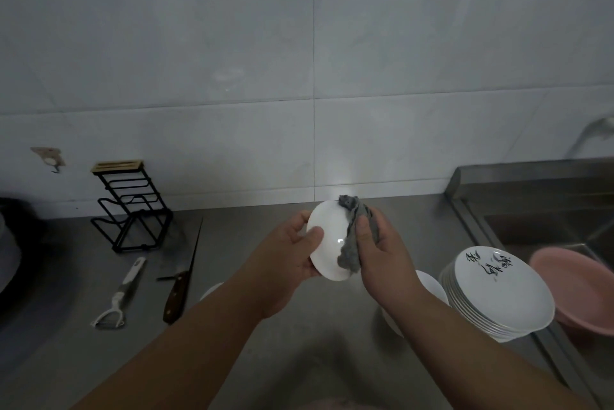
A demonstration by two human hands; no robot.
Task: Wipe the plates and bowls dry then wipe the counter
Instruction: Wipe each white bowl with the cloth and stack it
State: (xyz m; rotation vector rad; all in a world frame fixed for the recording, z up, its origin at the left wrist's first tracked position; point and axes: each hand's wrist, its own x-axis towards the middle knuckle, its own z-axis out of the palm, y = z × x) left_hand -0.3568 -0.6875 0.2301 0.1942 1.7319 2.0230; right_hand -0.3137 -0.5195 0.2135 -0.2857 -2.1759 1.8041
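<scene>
My left hand point(292, 251) grips a small white dish point(327, 237) by its left rim, holding it tilted above the steel counter point(265, 326). Pressed against the dish's right side is a crumpled grey cloth point(352, 237), held in my right hand point(382, 250). A stack of white plates point(498, 296), the top one with black brush writing, stands on the counter to the right. Parts of white bowls point(428, 286) show under my right forearm, and another white rim point(211, 290) peeks out beside my left forearm.
A black wire rack point(133, 210) stands at the back left by the tiled wall. A peeler point(121, 296) and a wooden-handled knife point(181, 280) lie on the counter. The steel sink point(548, 220) on the right holds a pink basin point(578, 290).
</scene>
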